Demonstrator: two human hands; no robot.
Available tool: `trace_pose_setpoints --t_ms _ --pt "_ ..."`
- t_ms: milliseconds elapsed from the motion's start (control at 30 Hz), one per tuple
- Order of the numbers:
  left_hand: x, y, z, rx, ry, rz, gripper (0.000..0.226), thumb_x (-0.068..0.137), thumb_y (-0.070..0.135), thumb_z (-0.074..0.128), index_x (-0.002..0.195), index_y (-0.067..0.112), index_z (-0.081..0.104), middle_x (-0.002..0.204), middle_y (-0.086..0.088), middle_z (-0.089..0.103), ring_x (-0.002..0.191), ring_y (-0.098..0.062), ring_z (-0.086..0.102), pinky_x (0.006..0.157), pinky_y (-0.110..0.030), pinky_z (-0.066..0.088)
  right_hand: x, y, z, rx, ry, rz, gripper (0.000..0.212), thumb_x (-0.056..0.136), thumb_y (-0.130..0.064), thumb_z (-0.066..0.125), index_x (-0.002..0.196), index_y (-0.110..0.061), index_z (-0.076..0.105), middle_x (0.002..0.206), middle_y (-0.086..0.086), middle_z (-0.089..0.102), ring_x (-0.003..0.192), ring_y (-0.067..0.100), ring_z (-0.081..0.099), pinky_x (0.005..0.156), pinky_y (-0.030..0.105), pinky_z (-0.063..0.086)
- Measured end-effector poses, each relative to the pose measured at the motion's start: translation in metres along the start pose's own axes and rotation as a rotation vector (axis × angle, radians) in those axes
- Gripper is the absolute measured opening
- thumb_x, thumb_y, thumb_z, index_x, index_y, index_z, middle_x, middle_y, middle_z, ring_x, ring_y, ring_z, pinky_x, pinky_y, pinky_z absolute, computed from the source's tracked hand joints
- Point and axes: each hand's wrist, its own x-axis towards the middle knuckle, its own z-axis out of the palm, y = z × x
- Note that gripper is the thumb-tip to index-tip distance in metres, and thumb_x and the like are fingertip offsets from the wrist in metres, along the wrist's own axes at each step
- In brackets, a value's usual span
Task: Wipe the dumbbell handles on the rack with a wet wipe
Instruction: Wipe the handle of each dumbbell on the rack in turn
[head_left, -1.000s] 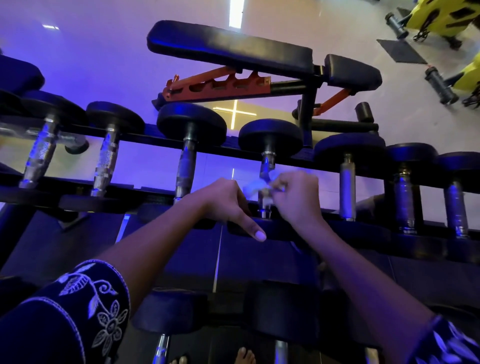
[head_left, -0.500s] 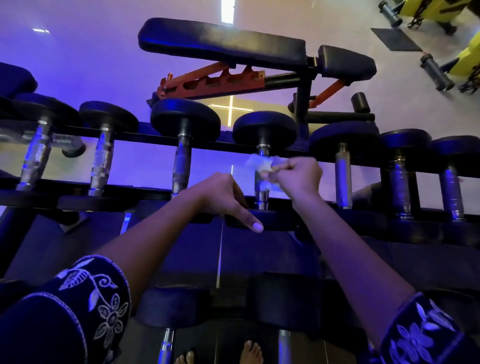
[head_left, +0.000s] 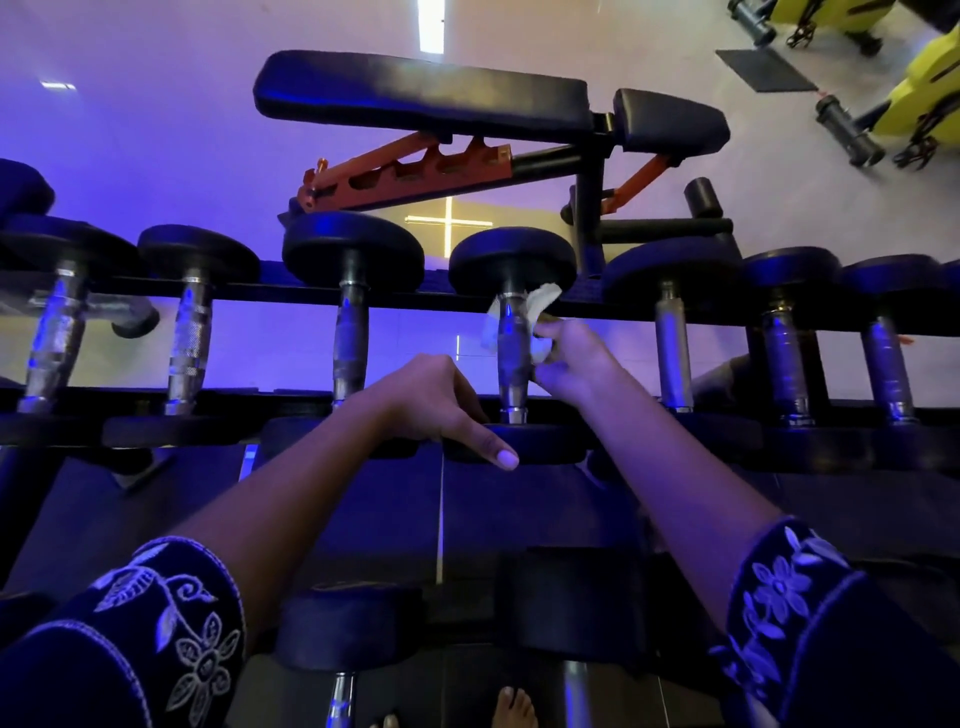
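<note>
The wet wipe (head_left: 540, 306) was a crumpled scrap, white going pale yellow in the light, bunched against the right side of a dumbbell handle (head_left: 511, 358) up near its far end, with one loose corner poking out on the left of the bar. That handle was a shiny metal bar, thicker in the middle, catching blue glints, and it belonged to the fourth dumbbell (head_left: 511, 260) from the left on the top row of the rack (head_left: 280, 399). The right hand (head_left: 571, 358) had the wipe pinched in curled fingers and pressed up to the bar. The left hand (head_left: 431, 400) held the same dumbbell by its near head, fingers bent over the top edge, thumb with its pale nail stretched along the front face. Both forearms came out of dark sleeves (head_left: 156, 623) embroidered with white flowers. Either side, more dumbbells sat across the rack's two rails, black round heads and knurled metal bars, and a lower row (head_left: 348, 623) showed beneath the arms. Bare toes (head_left: 511, 706) peeked in at the bottom edge. Beyond the rack stood a black padded bench (head_left: 415, 98) on an orange bracket (head_left: 410, 171), and yellow machines (head_left: 924, 98) sat in the far right corner, all under purple-blue light.
</note>
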Motion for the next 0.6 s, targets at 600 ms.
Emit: trace_pose_setpoints --t_ms 600 --pt "-0.002 0.003 0.001 0.049 0.023 0.02 0.05 0.048 0.057 0.089 0.065 0.012 0.076 0.056 0.002 0.067 0.046 -0.001 0.048 0.05 -0.021 0.037 -0.043 0.013 -0.029 -0.634 0.129 -0.219 0.037 0.076 0.016 0.059 0.108 0.0 0.069 0.078 0.004 0.068 0.063 0.006 0.063 0.057 0.017 0.051"
